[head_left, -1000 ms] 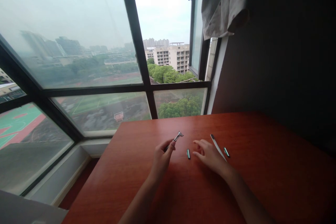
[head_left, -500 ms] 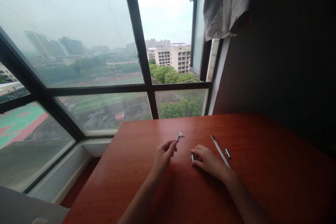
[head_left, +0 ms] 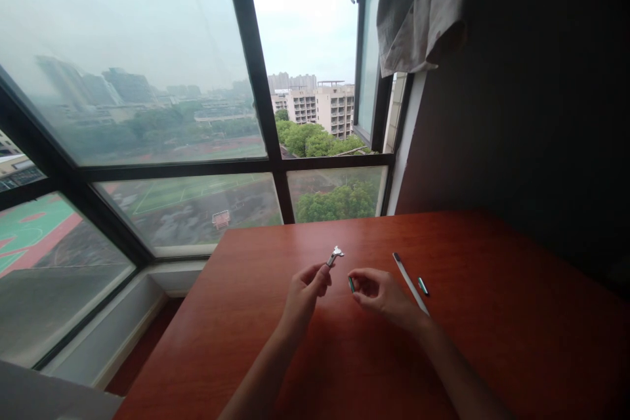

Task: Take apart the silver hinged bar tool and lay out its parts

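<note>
My left hand (head_left: 305, 292) is closed around a short silver razor handle (head_left: 335, 254), with its forked head pointing up and away from me. To its right, my right hand (head_left: 378, 295) pinches a small green razor cartridge (head_left: 351, 284) between thumb and fingers. A narrow gap separates the cartridge from the razor handle. Just beyond my right wrist, a long slim silver stick with a dark tip (head_left: 408, 279) lies slantwise on the table. Beside the stick rests a second green-and-silver cartridge (head_left: 423, 286).
The reddish-brown wooden table (head_left: 236, 321) reaches to the window frame (head_left: 278, 166). A window pane stands open at the upper right, where a grey cloth (head_left: 418, 13) hangs. A dark wall (head_left: 522, 111) borders the right side.
My right hand has lifted the cartridge from the table and brought it left, closer to the razor handle. The left hand keeps its grip; the view has shifted slightly.
</note>
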A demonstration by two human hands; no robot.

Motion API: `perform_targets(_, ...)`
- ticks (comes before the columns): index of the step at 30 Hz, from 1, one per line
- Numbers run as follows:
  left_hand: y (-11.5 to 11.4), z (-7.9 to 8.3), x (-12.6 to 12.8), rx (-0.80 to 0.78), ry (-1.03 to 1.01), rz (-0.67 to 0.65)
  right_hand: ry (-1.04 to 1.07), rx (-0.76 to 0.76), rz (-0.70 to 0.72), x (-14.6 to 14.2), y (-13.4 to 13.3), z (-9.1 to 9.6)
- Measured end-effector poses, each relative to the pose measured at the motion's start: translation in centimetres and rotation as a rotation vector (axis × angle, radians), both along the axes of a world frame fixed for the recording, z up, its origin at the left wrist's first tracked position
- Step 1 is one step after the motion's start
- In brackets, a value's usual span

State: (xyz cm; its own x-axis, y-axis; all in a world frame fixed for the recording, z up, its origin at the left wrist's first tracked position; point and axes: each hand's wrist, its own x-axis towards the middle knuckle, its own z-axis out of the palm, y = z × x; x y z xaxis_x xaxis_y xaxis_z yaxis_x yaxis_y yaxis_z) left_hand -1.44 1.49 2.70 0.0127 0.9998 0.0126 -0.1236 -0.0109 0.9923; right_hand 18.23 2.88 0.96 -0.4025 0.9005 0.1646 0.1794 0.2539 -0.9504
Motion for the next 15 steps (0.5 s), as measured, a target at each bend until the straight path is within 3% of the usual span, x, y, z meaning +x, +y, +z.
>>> perform_targets(3,-0.4,0.6,0.3,0.006,-0.025,-0.049,0.296,-0.164,-0.039,0.3,-0.2,0.7)
perform_targets(7,-1.2,1.0,0.9,-0.014,-0.044,-0.122,0.547,-0.251,-0.047,0.6,-0.6,1.2)
perform_targets(15,-1.9,0.7,1.5,-0.025,0.0,-0.221,0.767,-0.268,0.033,0.2,-1.0,1.2)
